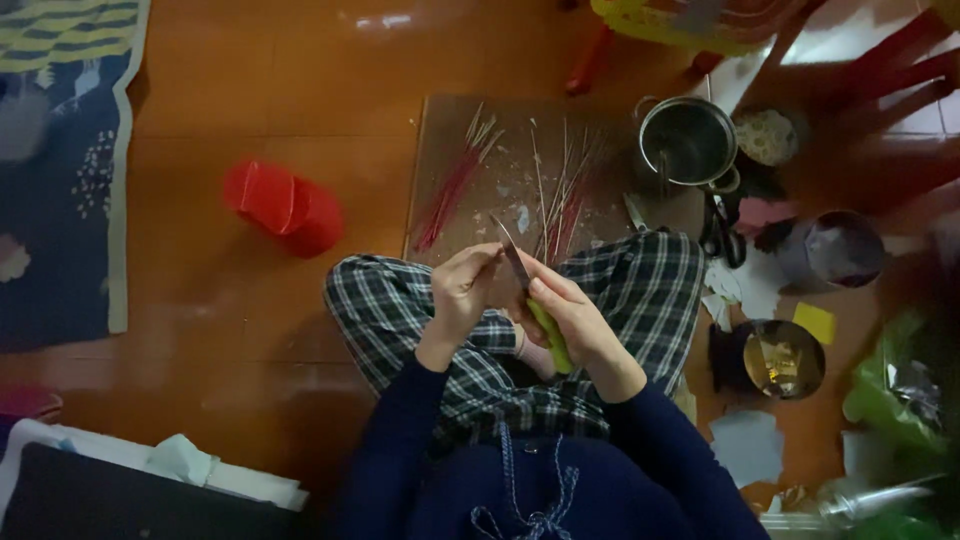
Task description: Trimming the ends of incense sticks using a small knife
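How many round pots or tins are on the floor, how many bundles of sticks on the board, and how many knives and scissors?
Round pots or tins: 4 (steel pot, patterned tin, grey tin, tin with gold bits)
Stick bundles: 2 (left bundle, right bundle)
Knives: 1 (green-handled knife)
Scissors: 1 (scissors)
Total: 8

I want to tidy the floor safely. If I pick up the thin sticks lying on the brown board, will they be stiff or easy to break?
The thin sticks look very slender and long, so probably light and snappable. They lie loose and fanned on the brown board, so a push would likely scatter or roll them.
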